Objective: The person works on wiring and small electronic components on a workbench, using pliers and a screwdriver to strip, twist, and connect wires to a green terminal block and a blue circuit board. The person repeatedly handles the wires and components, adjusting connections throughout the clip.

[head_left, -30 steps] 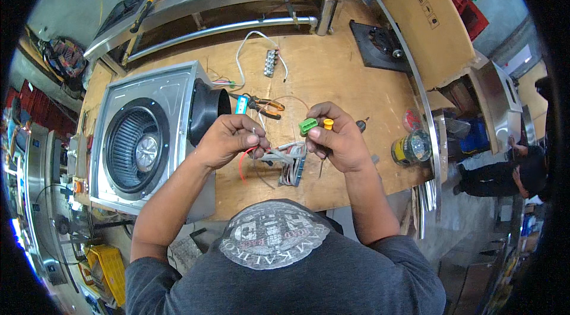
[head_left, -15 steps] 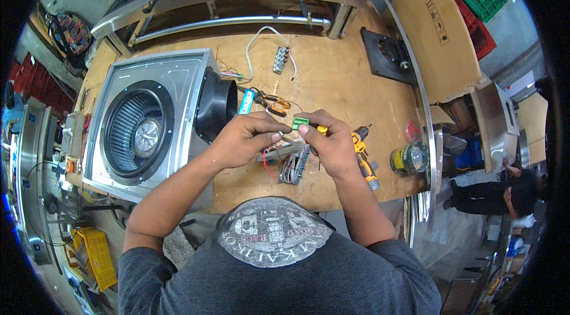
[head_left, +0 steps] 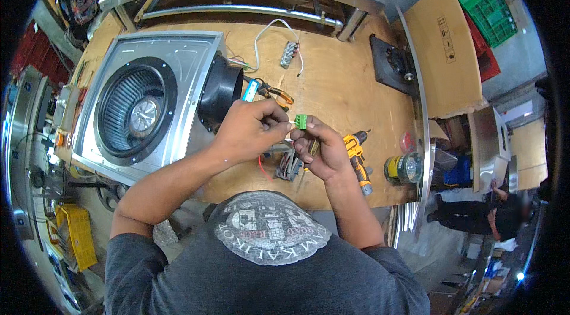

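Observation:
Between the two hands, over the table's middle, is a small green terminal block (head_left: 301,121). My right hand (head_left: 328,147) pinches it between thumb and fingertips, the other fingers curled around a slim tool, perhaps a screwdriver, mostly hidden in the palm. My left hand (head_left: 252,132) is closed in a pinch on a thin white wire (head_left: 291,122), whose end meets the block's left side; whether it is inside, I cannot tell. Beneath the hands lies a bundle of grey wires (head_left: 287,165) with a red wire (head_left: 263,168) beside it. Pliers with orange-black handles (head_left: 278,95) lie just beyond.
A boxed metal blower fan (head_left: 139,116) with a black round duct fills the left of the wooden table (head_left: 332,77). At the right are a yellow cordless drill (head_left: 357,163) and a jar (head_left: 405,168). A metal connector strip (head_left: 288,55) and white cable (head_left: 256,42) lie farther back.
The green block has turned from lying sideways to more upright. My left hand's pinch now meets it with the white wire. The yellow handle by my right hand has dropped from view. The whole view has shifted.

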`<action>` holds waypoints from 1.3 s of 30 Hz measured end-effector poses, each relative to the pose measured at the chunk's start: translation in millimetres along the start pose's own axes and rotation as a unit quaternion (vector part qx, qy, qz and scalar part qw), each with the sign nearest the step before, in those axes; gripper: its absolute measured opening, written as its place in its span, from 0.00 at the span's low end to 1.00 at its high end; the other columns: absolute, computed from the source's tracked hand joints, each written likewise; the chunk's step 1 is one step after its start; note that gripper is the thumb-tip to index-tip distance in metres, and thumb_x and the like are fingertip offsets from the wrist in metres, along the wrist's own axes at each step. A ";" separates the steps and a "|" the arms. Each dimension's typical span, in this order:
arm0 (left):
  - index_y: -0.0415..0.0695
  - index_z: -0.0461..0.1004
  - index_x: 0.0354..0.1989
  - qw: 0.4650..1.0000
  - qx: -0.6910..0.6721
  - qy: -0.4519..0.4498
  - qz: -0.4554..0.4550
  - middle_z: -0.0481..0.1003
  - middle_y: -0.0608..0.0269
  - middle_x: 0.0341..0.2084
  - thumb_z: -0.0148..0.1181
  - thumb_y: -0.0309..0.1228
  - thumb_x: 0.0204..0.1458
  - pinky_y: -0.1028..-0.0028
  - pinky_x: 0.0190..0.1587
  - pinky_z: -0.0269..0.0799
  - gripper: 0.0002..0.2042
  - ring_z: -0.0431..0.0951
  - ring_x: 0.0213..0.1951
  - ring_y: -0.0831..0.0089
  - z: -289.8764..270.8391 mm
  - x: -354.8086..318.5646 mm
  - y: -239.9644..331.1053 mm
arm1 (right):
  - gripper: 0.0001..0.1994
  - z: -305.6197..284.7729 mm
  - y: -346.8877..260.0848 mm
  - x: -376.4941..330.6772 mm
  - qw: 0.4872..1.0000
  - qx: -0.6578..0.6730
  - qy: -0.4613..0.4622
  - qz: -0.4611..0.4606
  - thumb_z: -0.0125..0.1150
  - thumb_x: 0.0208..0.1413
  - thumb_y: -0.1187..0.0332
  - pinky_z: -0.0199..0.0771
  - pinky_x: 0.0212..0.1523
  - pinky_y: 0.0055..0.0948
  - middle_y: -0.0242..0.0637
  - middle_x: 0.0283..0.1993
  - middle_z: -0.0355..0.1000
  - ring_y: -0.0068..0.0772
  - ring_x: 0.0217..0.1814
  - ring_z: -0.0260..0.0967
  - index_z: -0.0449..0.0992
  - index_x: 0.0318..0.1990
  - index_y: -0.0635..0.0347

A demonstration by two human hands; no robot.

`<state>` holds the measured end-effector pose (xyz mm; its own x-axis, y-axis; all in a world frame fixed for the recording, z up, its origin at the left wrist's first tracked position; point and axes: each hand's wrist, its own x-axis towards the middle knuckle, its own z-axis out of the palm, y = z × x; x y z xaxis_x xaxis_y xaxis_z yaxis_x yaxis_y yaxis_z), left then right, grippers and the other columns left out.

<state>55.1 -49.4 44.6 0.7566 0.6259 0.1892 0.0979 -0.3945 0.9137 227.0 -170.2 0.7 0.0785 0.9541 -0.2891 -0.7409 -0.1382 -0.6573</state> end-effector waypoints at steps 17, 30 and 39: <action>0.36 0.78 0.34 0.994 0.003 -0.100 -0.032 0.81 0.56 0.24 0.67 0.30 0.48 0.73 0.32 0.74 0.10 0.81 0.27 0.73 -12.2 3.9 -9.1 | 0.07 15.1 6.9 -0.4 0.985 -0.150 0.048 -0.071 0.57 0.62 0.70 0.63 0.19 0.17 0.37 0.33 0.74 0.21 0.25 0.69 0.72 0.44 0.64; 0.35 0.73 0.41 0.969 -0.122 -0.162 -0.142 0.78 0.66 0.25 0.68 0.24 0.50 0.79 0.29 0.69 0.12 0.74 0.26 0.83 -9.1 8.5 -15.8 | 0.09 24.0 -0.1 -9.5 0.930 -0.337 0.081 -0.120 0.62 0.59 0.72 0.71 0.34 0.22 0.34 0.33 0.76 0.21 0.32 0.70 0.77 0.44 0.67; 0.34 0.76 0.44 0.934 -0.214 -0.206 -0.196 0.79 0.62 0.28 0.62 0.33 0.58 0.78 0.31 0.72 0.14 0.77 0.26 0.79 -12.1 10.3 -18.8 | 0.09 23.4 -4.0 -5.5 0.820 -0.509 0.081 -0.250 0.65 0.55 0.71 0.71 0.41 0.27 0.38 0.36 0.74 0.28 0.39 0.71 0.81 0.40 0.67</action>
<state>53.3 -27.5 33.7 0.9101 0.3189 -0.2647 0.2194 0.1713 0.9605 213.9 -168.7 21.2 0.3517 0.9227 0.1580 0.3450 0.0291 -0.9382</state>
